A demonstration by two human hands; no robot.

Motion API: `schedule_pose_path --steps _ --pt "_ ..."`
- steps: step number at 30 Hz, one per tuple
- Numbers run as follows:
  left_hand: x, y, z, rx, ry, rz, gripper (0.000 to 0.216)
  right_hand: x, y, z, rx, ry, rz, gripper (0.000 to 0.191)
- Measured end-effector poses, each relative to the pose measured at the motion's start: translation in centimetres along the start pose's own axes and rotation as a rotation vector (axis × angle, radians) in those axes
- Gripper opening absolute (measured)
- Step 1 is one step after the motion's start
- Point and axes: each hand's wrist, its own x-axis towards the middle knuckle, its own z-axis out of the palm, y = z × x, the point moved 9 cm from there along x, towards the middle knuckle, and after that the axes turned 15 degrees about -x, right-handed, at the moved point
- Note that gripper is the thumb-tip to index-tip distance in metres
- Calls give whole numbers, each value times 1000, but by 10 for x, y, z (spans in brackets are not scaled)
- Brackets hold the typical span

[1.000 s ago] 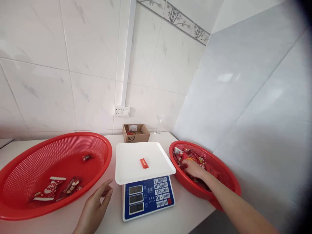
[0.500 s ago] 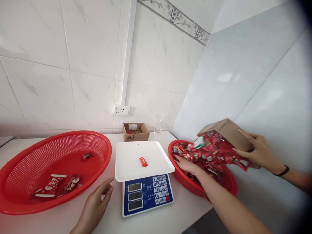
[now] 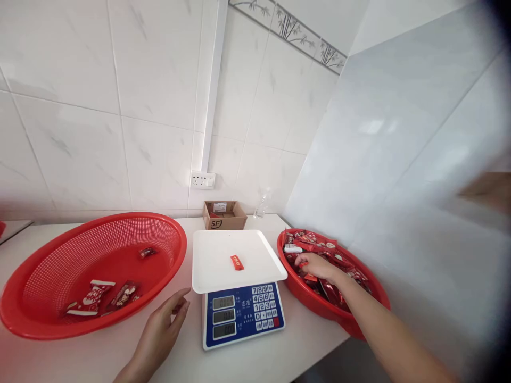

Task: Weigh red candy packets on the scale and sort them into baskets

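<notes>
My right hand (image 3: 317, 266) reaches into the right red basket (image 3: 299, 298), which is heaped with red-wrapped snacks (image 3: 309, 242). Its fingers are closed on what looks like a small red-wrapped candy (image 3: 303, 265), partly hidden by them. My left hand (image 3: 163, 322) holds nothing and hovers over the table between the left red basket (image 3: 30, 298) and the digital scale (image 3: 243, 314). Its fingers are loosely curved, apart from the thumb. On the scale's white tray (image 3: 215, 244) lies one small red-wrapped candy (image 3: 237, 262).
Behind the scale stand a small open cardboard box (image 3: 224, 216) and a clear plastic bottle (image 3: 261, 206). Several wrapped snacks (image 3: 122, 295) lie in the left basket. A blurred brown shape (image 3: 489, 191) shows at the right edge. A wall socket (image 3: 203, 180) is behind.
Another person's hand and the tipped cardboard box have left the right basket, which now holds the poured snacks. My right hand has shifted slightly right and closed its fingers. My left hand stays nearly still.
</notes>
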Motion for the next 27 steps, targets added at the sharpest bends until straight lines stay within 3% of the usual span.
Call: schedule_pose_path --steps 3,7,9,17,20,24,27 --pt "0 -3 0 -2 0 -1 37 -3 3 -6 -13 0 14 30" --pt "1 -8 1 4 -5 -5 37 -13 -12 17 -124 -185 -139 49" --pt "0 -10 2 5 -11 -11 37 -15 -14 22 -212 -168 -160 54" --pt "1 -10 0 9 9 -6 37 -13 -15 24 -171 32 -124 23" --pt "1 -10 1 8 1 -17 36 -16 -15 8 -125 83 -115 12" --pt "0 -10 4 10 -21 -32 36 -18 -16 -33 -57 206 -81 6" --pt "-1 -7 4 21 -28 -31 35 -15 -34 -55 3 299 -73 3"
